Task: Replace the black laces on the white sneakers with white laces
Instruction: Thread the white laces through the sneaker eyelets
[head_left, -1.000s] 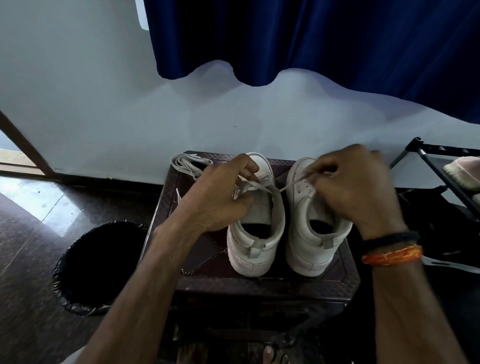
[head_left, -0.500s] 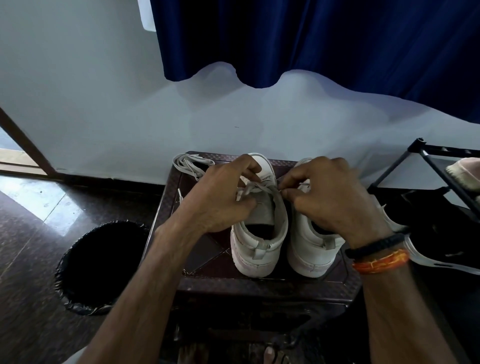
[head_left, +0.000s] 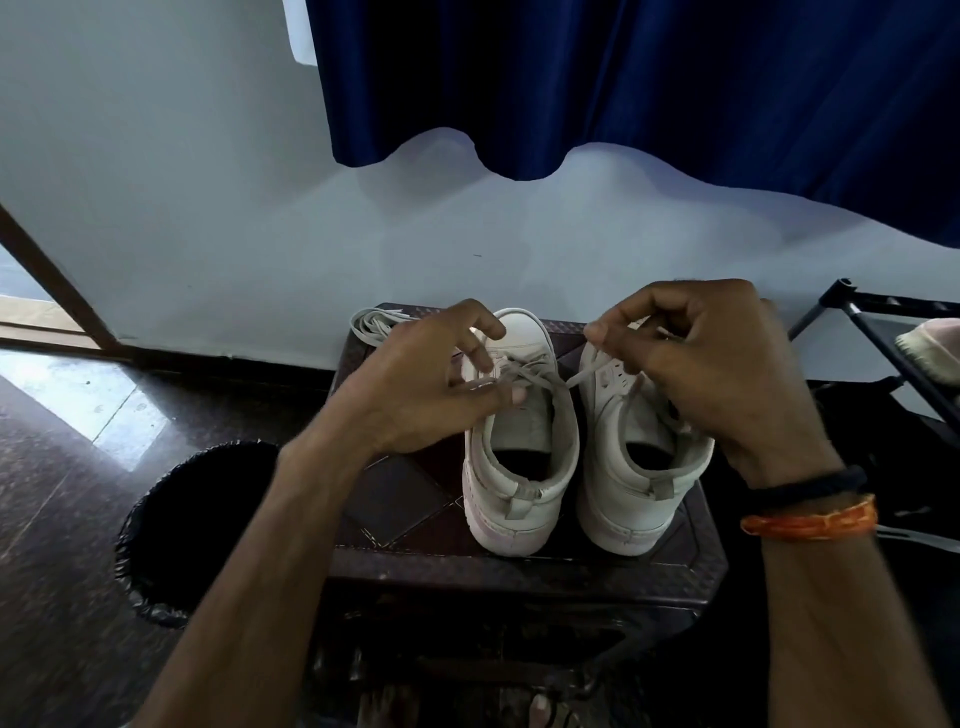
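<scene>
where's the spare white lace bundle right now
In the head view, the loose white lace bundle lies on the dark wooden stool's far left corner, just beyond the left hand, left of the white sneakers.

Both forearms were bare, with no sleeve showing anywhere up to the lower edge of the view. The left hand (head_left: 421, 384) carried no ring, band or watch that could be seen. At the wrist of the right hand (head_left: 722, 374) sat two bands side by side: a black band (head_left: 810, 482), dark and cord-like, nearer the hand, and an orange thread band (head_left: 810, 522), mottled with paler flecks, just behind it.
</scene>
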